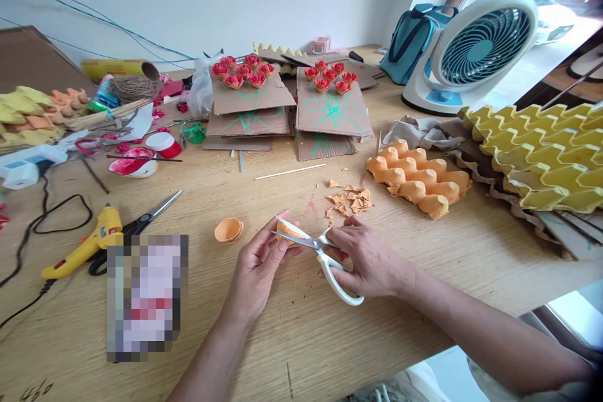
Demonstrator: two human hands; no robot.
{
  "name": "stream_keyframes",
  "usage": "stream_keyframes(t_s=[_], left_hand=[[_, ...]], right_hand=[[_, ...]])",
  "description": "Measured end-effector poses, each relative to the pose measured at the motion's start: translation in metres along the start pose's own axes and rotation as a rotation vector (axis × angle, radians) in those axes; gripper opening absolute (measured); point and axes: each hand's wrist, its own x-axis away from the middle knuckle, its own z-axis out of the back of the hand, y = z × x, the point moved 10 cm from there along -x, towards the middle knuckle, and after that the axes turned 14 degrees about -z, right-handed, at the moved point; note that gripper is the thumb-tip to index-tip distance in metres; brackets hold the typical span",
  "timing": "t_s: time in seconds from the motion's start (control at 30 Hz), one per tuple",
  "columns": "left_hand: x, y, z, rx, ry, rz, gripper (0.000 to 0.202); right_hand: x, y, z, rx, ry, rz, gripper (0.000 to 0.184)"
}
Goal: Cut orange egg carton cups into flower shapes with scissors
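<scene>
Between the thumb and fingers of my left hand [264, 260] is a small orange egg-carton cup [289, 231]. White-handled scissors [342, 279] are in my right hand [370, 257], with fingers through the handle loops. Their parted blades lie across the cup, one above its edge and one below. Left of my left hand rests a trimmed orange cup [228, 230], seemingly stacked with another. Orange carton scraps [351, 201] are scattered beyond my right hand. A larger piece of orange egg carton [419, 176] lies past them, bumps up.
A yellow glue gun [89, 242] and black scissors [146, 217] lie at left, near a blurred-out object [148, 295]. Red paper flowers [242, 72] stand on cardboard sheets [330, 107] at the back. A fan [475, 50] and yellow egg trays [541, 157] occupy the right.
</scene>
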Motion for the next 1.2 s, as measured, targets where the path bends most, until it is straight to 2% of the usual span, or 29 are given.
stream_keyframes(t_s=[0.33, 0.63, 0.83, 1.03, 1.2], left_hand=[[0.000, 0.003, -0.003, 0.101, 0.000, 0.000, 0.040], [-0.001, 0.009, 0.003, 0.039, 0.015, -0.046, 0.042], [0.000, 0.003, -0.003, 0.177, 0.014, 0.046, 0.039], [0.002, -0.005, -0.002, 0.106, 0.019, 0.035, 0.040], [0.003, -0.001, -0.002, -0.012, -0.015, -0.016, 0.044]], right_hand=[[0.003, -0.004, -0.001, -0.044, -0.022, 0.023, 0.026], [0.005, -0.005, 0.004, -0.047, 0.044, 0.044, 0.031], [0.002, -0.002, -0.001, -0.004, 0.016, 0.022, 0.027], [0.000, 0.001, -0.002, 0.047, 0.007, -0.013, 0.026], [-0.001, 0.000, -0.003, 0.051, -0.009, -0.020, 0.027]])
